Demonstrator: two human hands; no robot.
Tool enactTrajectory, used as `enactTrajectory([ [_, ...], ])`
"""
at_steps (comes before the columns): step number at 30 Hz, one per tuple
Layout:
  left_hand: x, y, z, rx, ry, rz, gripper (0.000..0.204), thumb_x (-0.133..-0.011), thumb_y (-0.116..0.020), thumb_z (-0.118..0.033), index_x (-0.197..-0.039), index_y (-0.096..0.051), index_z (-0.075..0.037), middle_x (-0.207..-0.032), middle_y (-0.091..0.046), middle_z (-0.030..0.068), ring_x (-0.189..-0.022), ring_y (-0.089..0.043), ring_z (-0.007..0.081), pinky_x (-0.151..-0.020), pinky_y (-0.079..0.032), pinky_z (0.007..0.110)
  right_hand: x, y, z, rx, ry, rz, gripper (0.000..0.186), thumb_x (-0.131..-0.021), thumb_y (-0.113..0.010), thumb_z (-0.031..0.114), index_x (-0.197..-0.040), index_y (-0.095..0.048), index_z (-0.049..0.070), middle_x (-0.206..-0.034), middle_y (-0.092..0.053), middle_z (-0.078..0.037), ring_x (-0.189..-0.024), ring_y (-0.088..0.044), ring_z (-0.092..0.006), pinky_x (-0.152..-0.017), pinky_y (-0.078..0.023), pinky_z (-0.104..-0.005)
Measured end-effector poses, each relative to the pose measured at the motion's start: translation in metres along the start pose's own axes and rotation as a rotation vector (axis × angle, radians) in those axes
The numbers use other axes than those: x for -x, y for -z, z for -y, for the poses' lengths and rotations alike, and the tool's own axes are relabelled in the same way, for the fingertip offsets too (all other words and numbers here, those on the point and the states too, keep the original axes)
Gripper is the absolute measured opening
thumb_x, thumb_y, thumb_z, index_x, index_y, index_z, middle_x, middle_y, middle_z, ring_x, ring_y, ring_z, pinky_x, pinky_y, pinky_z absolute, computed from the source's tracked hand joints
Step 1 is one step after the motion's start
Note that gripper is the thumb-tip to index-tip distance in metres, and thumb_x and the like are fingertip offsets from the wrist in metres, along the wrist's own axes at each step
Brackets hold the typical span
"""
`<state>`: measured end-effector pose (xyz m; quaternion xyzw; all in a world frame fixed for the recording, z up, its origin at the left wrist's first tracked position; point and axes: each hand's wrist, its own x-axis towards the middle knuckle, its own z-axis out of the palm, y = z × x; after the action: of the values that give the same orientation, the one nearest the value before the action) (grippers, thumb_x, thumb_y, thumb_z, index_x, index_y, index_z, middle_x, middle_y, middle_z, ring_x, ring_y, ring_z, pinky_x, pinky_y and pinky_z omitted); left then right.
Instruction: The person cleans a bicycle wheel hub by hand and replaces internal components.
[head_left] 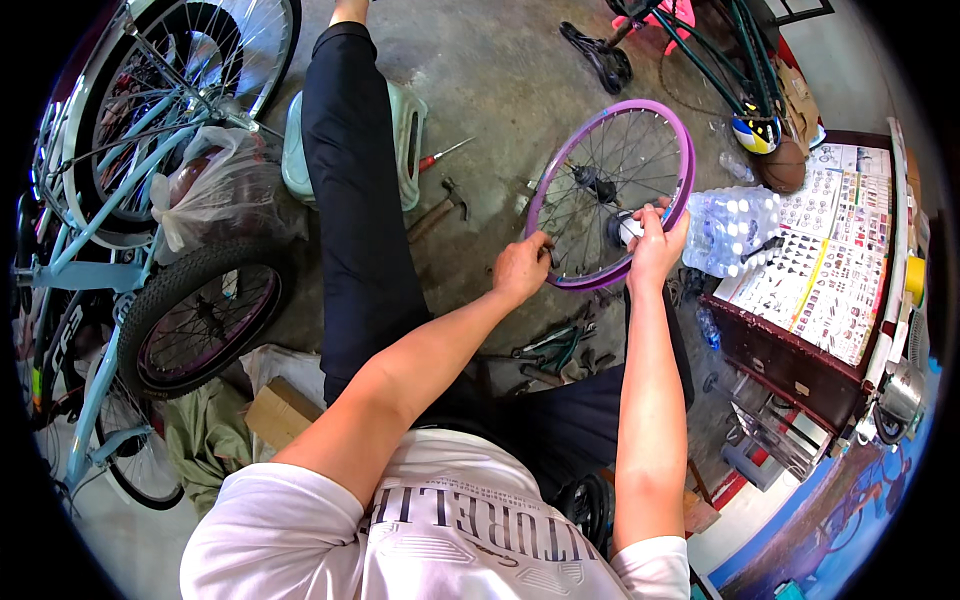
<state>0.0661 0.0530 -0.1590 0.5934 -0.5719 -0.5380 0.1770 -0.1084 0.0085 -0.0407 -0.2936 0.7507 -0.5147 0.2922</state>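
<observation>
A small bicycle wheel [687, 158] with a purple rim, thin spokes and a dark hub [594, 184] is tilted in front of me, with no tyre on it. My left hand [522, 268] is closed around the rim at its near left side. On the near right side, my right hand [655, 243] grips the rim, fingers pointing up. A white, round-ended thing [629, 228] shows beside the right fingers; I cannot tell whether it is held or lies behind the spokes.
A hammer [440, 208] and a red-handled screwdriver [441, 155] lie beside a pale green stool [414, 150]. Bicycles and a loose tyred wheel [150, 345] crowd the left. Packed water bottles [728, 232] and a brown cabinet [790, 365] stand right. Tools [560, 350] lie between my legs.
</observation>
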Motion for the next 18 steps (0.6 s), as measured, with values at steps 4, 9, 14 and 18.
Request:
enactTrajectory([
  [4, 0.004, -0.009, -0.002, 0.040, -0.009, 0.065, 0.026, -0.089, -0.065, -0.010, -0.114, -0.070, -0.011, -0.095, -0.075, 0.0144, -0.090, -0.072, 0.0343, -0.079, -0.055, 0.046, 0.001, -0.004, -0.001, -0.015, 0.025, 0.006, 0.030, -0.094, -0.063, 0.006, -0.121, -0.052, 0.002, -0.093, -0.058, -0.006, -0.068, -0.061, -0.0110, -0.040, -0.041, -0.0241],
  [9, -0.002, -0.011, 0.000, 0.098, 0.092, 0.109, 0.025, -0.088, -0.066, -0.009, -0.113, -0.073, -0.011, -0.090, -0.074, 0.0126, -0.086, -0.072, 0.0299, -0.078, -0.055, 0.042, 0.002, -0.005, 0.001, -0.010, 0.025, 0.005, 0.028, -0.095, -0.064, 0.007, -0.120, -0.053, 0.003, -0.090, -0.059, -0.005, -0.074, -0.063, -0.0115, -0.041, -0.041, -0.0242],
  [14, -0.010, -0.015, 0.009, 0.189, 0.116, 0.144, 0.024, -0.087, -0.067, -0.006, -0.110, -0.074, -0.010, -0.087, -0.074, 0.0101, -0.081, -0.071, 0.0219, -0.076, -0.054, 0.037, 0.002, -0.006, 0.002, -0.006, 0.032, -0.026, 0.028, -0.094, -0.064, 0.008, -0.120, -0.054, 0.002, -0.090, -0.059, -0.005, -0.074, -0.063, -0.0119, -0.042, -0.041, -0.0248],
  [18, -0.011, -0.019, 0.012, 0.244, 0.153, 0.164, 0.027, -0.087, -0.067, -0.006, -0.113, -0.074, -0.011, -0.086, -0.073, 0.0086, -0.081, -0.069, 0.0214, -0.076, -0.054, 0.037, 0.003, -0.002, 0.002, -0.015, 0.002, -0.025, 0.029, -0.094, -0.064, 0.007, -0.121, -0.054, 0.003, -0.091, -0.058, -0.004, -0.074, -0.063, -0.0120, -0.042, -0.041, -0.0247],
])
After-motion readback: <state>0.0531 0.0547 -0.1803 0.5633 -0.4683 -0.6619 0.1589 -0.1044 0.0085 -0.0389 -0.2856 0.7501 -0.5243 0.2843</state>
